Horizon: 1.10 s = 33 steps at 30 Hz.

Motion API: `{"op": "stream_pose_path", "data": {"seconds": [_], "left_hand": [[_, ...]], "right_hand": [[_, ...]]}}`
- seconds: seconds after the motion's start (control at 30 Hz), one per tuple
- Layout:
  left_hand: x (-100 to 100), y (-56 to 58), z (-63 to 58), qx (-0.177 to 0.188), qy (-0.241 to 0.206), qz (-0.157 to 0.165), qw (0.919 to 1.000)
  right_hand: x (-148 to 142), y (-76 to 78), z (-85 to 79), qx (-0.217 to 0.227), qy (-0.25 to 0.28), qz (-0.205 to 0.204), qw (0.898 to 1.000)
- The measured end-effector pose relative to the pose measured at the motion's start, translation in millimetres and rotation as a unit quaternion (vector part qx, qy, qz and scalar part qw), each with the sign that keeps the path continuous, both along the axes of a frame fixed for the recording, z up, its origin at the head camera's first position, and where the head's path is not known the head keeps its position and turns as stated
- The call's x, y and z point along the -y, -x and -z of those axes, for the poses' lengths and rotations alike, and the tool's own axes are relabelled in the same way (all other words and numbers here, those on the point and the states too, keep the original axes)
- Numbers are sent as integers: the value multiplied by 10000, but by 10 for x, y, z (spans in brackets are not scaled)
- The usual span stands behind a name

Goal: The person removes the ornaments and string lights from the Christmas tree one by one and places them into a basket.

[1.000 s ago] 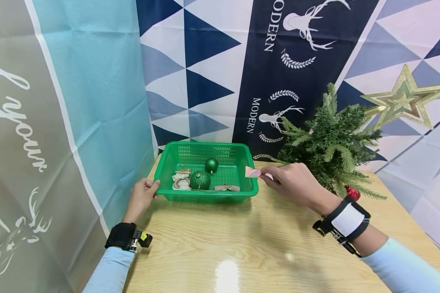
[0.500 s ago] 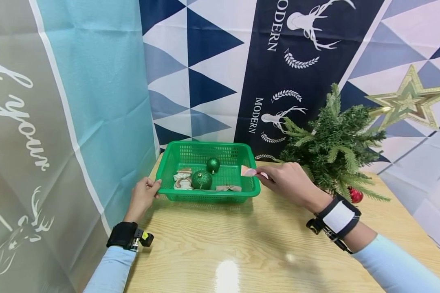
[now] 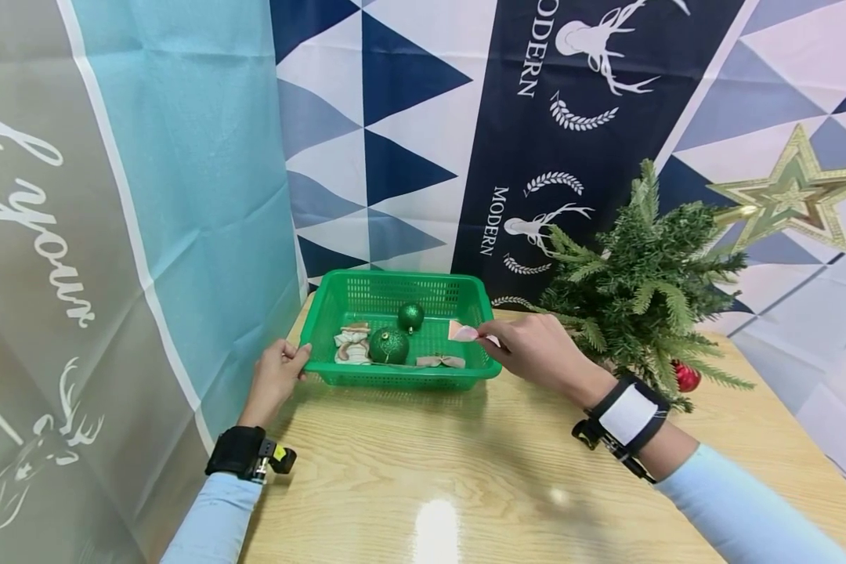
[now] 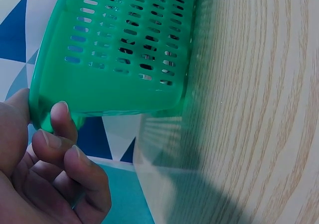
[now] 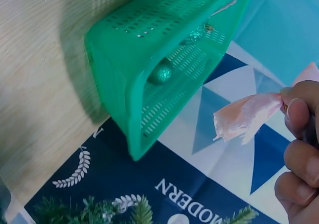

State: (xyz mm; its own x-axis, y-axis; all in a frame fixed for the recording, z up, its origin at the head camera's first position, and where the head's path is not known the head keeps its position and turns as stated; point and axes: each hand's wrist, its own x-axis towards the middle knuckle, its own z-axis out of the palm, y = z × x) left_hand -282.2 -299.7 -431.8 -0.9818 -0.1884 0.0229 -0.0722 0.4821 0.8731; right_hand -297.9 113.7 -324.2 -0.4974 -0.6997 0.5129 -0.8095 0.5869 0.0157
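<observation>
My right hand (image 3: 536, 349) pinches a pale pink ribbon bow (image 5: 247, 115) by its middle, between thumb and forefinger. In the head view the bow overlaps the right end of the green plastic basket (image 3: 398, 377); its frayed tail shows in the right wrist view. At the basket's left front corner, my left hand (image 3: 275, 377) grips the rim between thumb and fingers. Inside the basket lie a larger green glitter bauble (image 3: 389, 346), a smaller green bauble (image 3: 410, 316), another beige-pink bow (image 3: 440, 361) and a white and brown ornament (image 3: 352, 345).
A small artificial Christmas tree (image 3: 648, 274) stands right of the basket, with a gold star (image 3: 793, 192) at its tip and a red bauble (image 3: 686, 377) low down. Patterned cloth (image 3: 405, 157) hangs behind the wooden table (image 3: 395, 462).
My right hand has moved left with the pink bow, from the basket's right rim to over its right end. The left hand keeps its grip on the basket.
</observation>
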Motion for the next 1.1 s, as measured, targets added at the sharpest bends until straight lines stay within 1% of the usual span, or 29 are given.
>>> {"op": "stream_pose_path", "data": {"seconds": [0.23,0.33,0.5,0.77,1.1], "left_hand": [[4,0,13,6,-7,7,10000],[-1,6,21,-22,0,-6,10000],[-15,7,28,-1,-1,29,10000],[0,15,15,-13,-18,9,10000],[4,9,5,15,-9,15,10000]], "right_hand": [[115,66,92,-58,-129,27,9999],[158,111,150,-46,-204,147,9997],[210,162,237,139,-317,375,9987],[331,198,288,101,-360,394,9985],[459,250,402,403,-638,479,9960]]}}
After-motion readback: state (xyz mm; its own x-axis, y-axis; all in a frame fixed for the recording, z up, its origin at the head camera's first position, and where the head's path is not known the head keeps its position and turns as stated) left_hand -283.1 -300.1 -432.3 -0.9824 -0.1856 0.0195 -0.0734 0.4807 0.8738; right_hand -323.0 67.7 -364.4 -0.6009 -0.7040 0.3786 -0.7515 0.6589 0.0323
